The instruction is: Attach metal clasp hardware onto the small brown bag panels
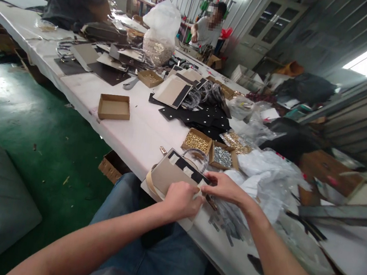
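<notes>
A flat beige bag panel point(167, 171) with a black strip and pale patches along its far edge lies tilted at the table's front edge, above my lap. My left hand point(183, 199) is closed at the panel's right end; whatever its fingers pinch is hidden. Just beyond it, my right hand point(221, 186) has its fingertips closed on the panel's corner, by a pale patch. A cream strip point(154, 183) curves over the left end. Behind the panel rises a plastic-wrapped handle point(196, 157). A small metal buckle point(163, 150) rests on the table nearby.
Cardboard trays hold gold fittings point(197, 140) and silver fittings point(222, 156). Black studded pieces point(199, 119) and stacked panels point(173, 89) lie farther back. An open tray point(115, 107) stands left, crumpled plastic point(264, 171) right. A co-worker point(208, 31) sits beyond the table.
</notes>
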Demonstrator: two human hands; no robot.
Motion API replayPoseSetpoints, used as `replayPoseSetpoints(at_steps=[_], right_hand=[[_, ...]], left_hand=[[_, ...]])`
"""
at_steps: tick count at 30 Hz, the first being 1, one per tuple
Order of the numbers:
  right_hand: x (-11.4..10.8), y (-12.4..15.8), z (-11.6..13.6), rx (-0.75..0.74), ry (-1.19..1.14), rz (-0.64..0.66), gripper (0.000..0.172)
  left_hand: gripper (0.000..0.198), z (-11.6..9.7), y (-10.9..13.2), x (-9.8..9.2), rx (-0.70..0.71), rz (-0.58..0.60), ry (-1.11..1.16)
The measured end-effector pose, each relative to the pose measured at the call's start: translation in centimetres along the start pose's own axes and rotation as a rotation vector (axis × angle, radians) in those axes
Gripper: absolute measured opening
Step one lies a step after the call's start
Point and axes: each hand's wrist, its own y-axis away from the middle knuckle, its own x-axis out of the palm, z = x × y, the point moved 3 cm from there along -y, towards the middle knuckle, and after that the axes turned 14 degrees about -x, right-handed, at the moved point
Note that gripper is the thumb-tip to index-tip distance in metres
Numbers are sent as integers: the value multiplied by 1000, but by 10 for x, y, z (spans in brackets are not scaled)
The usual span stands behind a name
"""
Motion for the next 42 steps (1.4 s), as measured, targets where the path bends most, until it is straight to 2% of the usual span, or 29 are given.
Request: replayPoseSetpoints(at_steps=[5,8,12,14,18,21,23,26,27,29,31,33,34,36,39,42], right_hand=[[0,-2,2,13,-10,29,35],[2,-4,-2,3,37,25,31],[4,-8,-8,-7,162,-5,30],[5,-10,-10,-9,203,-10,30],[4,-11,-13,6,206,-37,29],[3,-5,-14,5,104,-52,30],[4,1,-14,35,-24,-88,38],[6,10,-13,125,-225,-158,57],[7,12,-12,131,-250,-176,57],[9,13,-10,87,-227,-192,44],[11,13,-10,57,-205,-224,34],[12,14,-14,58,-210,-273,35],[13,15,-16,59,-212,-305,38],[13,19,-20,47,-213,-357,45],[15,29,-22,50,-177,-364,52],[18,35,-19,61,-106,-350,55]], left_hand=[[52,-3,1,2,-44,52,-22],[50,-2,-1,2,-56,44,9],[43,5,-6,-2,-79,47,159],[43,2,-2,-7,-63,90,290],[40,-27,19,-32,139,173,590],[41,-35,29,-65,180,75,578],[49,-19,26,-90,121,-27,500],[50,33,15,-134,-20,-213,427],[50,52,11,-151,-58,-290,407],[51,84,8,-183,-77,-413,354],[51,108,9,-209,-95,-477,310],[45,126,13,-225,-137,-513,332],[43,133,14,-227,-158,-521,352],[44,145,16,-220,-190,-511,369],[54,151,12,-187,-184,-447,310],[57,141,2,-149,-137,-359,269]])
